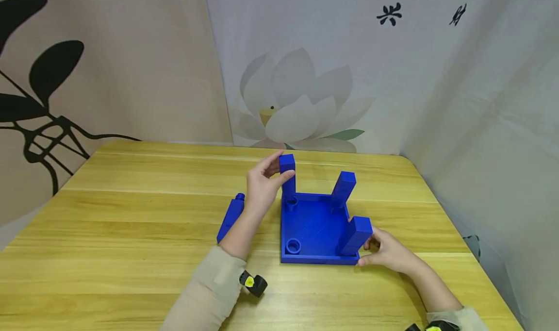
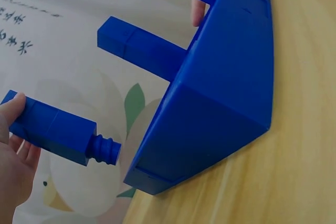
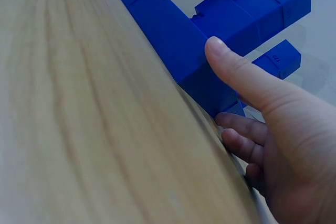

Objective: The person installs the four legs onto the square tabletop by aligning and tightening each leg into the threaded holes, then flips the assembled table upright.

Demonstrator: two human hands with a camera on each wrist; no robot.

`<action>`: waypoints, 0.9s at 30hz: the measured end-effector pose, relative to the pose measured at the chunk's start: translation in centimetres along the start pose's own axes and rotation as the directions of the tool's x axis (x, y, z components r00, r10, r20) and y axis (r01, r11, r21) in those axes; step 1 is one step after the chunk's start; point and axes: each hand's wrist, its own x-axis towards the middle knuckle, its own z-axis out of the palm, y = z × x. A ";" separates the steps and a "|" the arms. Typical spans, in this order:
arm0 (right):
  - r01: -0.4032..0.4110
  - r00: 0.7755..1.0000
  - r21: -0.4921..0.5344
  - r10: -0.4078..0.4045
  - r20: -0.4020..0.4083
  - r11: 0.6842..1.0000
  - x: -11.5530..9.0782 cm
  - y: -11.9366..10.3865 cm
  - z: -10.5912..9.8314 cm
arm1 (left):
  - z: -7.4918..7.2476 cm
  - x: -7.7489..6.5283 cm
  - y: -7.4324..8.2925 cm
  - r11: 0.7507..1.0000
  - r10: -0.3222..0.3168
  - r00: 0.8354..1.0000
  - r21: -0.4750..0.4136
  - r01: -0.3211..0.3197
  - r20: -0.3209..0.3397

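Observation:
A square blue tray-like base (image 1: 314, 259) lies on the table with two blue legs, the back right leg (image 1: 343, 189) and the front right leg (image 1: 355, 235), standing in its corners. My left hand (image 1: 263, 185) pinches another blue leg (image 2: 55, 129) near its top, over the back left socket (image 1: 291, 203). Its threaded end points at the base, with a small gap showing in the left wrist view. The front left socket (image 1: 293, 246) holds no leg. My right hand (image 1: 386, 251) steadies the base at its front right corner, thumb and fingers on its sides.
A loose blue leg (image 1: 230, 217) with a threaded end lies on the wooden table (image 1: 131, 234), left of the base and beside my left forearm. Behind the table hangs a printed cloth (image 1: 314, 93) with a flower.

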 end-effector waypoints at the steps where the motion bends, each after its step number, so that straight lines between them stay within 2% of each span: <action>1: 0.000 1.000 -0.001 0.000 0.000 1.000 0.0 0.0 0.0 | 0.1 0.0 -0.1 1.000 -0.004 1.000 -0.001 0.004 0.004; 14: -0.006 1.000 -0.006 0.006 -0.005 1.000 0.0 -0.1 0.0 | 0.6 -0.3 -0.9 0.997 -0.071 0.997 0.013 0.071 0.041; 27: -0.014 1.000 -0.020 0.014 -0.002 1.000 0.0 -0.2 0.0 | 1.1 -0.7 -1.9 0.996 -0.054 0.995 0.072 0.048 0.089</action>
